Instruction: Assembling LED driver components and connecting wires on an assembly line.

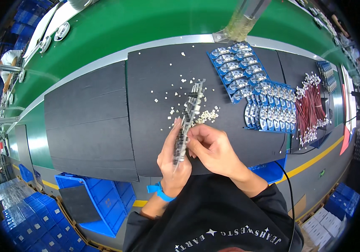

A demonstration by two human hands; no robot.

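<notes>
A circuit board panel (pixel 192 110) stands nearly on edge in front of me, tilted, its face crowded with small parts. My left hand (pixel 172 161), with a blue band at the wrist, is closed round its near left side. My right hand (pixel 214 152) is pinched against the panel's right face, thumb and forefinger together. Whatever lies between those fingertips is too small or hidden to make out. Just beyond, small white connectors (pixel 207 116) lie in a loose pile, and more are scattered over the black mat (pixel 159 67).
Blue circuit board panels (pixel 234 69) lie in overlapping rows to the right. Past them is a bundle of dark red wires (pixel 312 105) with white ends. A metal post (pixel 245 19) rises at the mat's far edge. Below the table's left side stands a blue crate (pixel 104 201).
</notes>
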